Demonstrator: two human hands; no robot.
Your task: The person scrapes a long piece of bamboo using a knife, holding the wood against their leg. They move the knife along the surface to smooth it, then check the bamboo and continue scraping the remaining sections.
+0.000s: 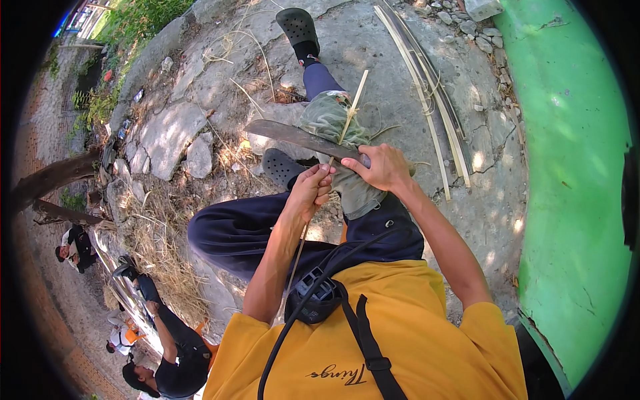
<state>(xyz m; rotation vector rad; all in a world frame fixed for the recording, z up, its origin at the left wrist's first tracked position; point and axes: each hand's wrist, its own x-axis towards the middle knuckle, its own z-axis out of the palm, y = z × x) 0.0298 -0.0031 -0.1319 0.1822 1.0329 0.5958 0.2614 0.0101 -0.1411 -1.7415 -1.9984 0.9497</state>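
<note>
My left hand (pixel 309 193) is closed in a pinch on a thin bamboo strip (pixel 353 110). The strip runs up past the blade over my leg, and its other end trails down toward my waist. In my right hand (pixel 383 167) is a large knife (pixel 293 135) with a broad dark blade, its tip pointing left. My right thumb lies along the blade near the handle end; the handle itself is mostly hidden. Blade and strip cross just above my left fingers, over a worn grey-green cloth (pixel 363 190) covering my leg.
Long split bamboo strips (pixel 427 87) lie on the cracked concrete at the right, beside a green wall (pixel 567 167). Straw-like shavings (pixel 180 260) and broken slabs (pixel 170 137) are at the left. A person in dark clothes (pixel 180 360) sits at the lower left, with others beyond.
</note>
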